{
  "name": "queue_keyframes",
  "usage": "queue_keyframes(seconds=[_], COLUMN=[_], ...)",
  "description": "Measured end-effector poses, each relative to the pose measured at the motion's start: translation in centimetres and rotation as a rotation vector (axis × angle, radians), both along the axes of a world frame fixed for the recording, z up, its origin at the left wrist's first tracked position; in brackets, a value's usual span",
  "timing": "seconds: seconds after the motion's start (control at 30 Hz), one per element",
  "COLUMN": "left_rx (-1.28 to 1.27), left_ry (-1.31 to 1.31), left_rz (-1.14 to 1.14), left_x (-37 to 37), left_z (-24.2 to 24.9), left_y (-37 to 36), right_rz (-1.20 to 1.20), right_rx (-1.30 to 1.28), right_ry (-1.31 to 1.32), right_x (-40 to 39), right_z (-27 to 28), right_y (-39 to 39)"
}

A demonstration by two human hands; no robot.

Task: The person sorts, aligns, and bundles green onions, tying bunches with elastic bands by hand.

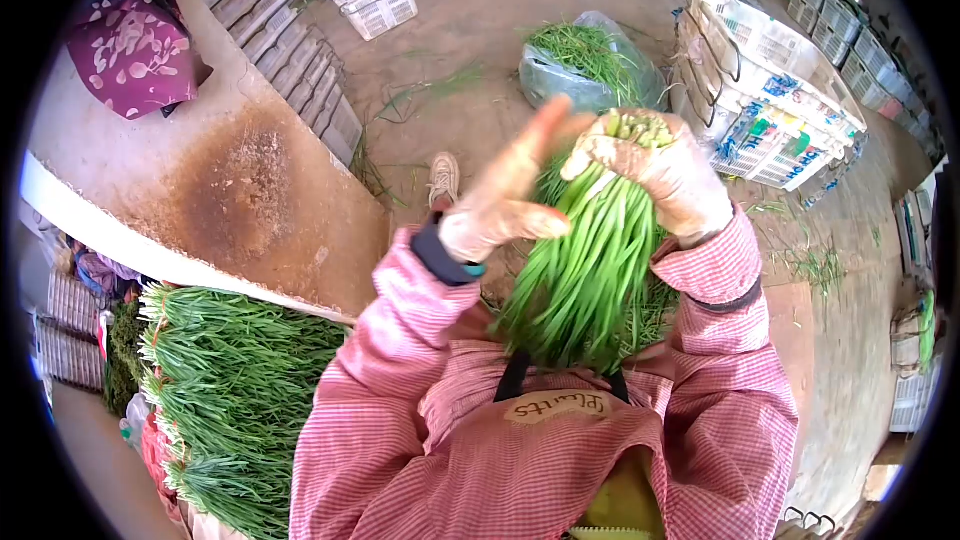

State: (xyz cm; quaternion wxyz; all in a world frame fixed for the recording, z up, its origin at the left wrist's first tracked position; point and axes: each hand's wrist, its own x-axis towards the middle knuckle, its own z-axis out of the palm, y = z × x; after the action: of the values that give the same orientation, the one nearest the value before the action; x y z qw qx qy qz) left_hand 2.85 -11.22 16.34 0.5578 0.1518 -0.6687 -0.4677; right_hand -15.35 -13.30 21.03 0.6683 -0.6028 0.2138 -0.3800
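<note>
A bunch of long green stalks (600, 250) hangs from my right hand (660, 165), whose fingers wrap round its pale cut ends at the top. The leafy ends fan downward in front of my apron. To the left of the bunch, my left hand (510, 185) is raised with its fingers and thumb spread. Nothing shows in that hand, and its fingertips are a little blurred near the stalks. Both hands look covered by thin, stained gloves.
Piled green bundles (240, 390) lie at the lower left, beside a stained board (240, 200). A bag of loose greens (570, 75) stands ahead on the floor. Stacked white crates (780, 90) are at the right, more crates (290, 40) at the upper left.
</note>
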Motion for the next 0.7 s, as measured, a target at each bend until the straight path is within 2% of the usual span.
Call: queue_keyframes(seconds=[0.07,0.13,0.17,0.27,0.33,0.4,0.43,0.47,0.53,0.6,0.67,0.7], left_rx=[0.535,0.679,0.727,0.869,0.937,0.911,0.938,0.895,0.931,0.942,0.908,0.956], left_ry=[-0.140,0.162,0.227,0.303,0.307,0.160,0.157,0.171,0.139,0.172,-0.003,-0.039], left_rz=[-0.361,-0.854,-0.835,-0.892,-0.736,-0.486,-0.368,-0.326,-0.213,-0.185,-0.127,-0.079], left_x=[-1.1,-4.0,-4.9,-5.2,-4.6,-3.6,-3.1,-2.4,-1.2,-1.1,-0.8,-0.5], left_z=[-4.8,-7.1,-8.7,-10.4,-11.3,-10.9,-10.5,-10.8,-9.7,-8.4,-8.0,-7.6], left_y=[1.6,4.4,6.3,10.1,10.6,9.8,9.4,8.5,7.3,6.4,5.6,5.5], right_rz=[0.041,0.027,0.033,0.041,-0.055,-0.249,-0.251,-0.408,-0.572,-0.472,-0.458,-0.472], right_rx=[0.087,0.156,0.237,0.388,0.427,0.218,0.262,0.215,0.080,-0.048,-0.036,0.011], right_ry=[-0.088,-0.056,-0.159,-0.155,-0.074,-0.043,-0.147,-0.053,0.062,0.065,0.181,0.138], right_x=[0.8,0.6,0.4,0.5,0.7,-0.1,-1.3,-2.3,-3.3,-1.8,0.0,0.1], right_z=[-0.3,-1.1,-2.1,-4.7,-6.1,-7.0,-7.3,-7.3,-7.9,-7.5,-8.5,-9.2], right_y=[0.6,0.6,0.3,-1.3,-1.9,-2.8,-3.0,-2.7,-1.4,1.4,2.7,2.5])
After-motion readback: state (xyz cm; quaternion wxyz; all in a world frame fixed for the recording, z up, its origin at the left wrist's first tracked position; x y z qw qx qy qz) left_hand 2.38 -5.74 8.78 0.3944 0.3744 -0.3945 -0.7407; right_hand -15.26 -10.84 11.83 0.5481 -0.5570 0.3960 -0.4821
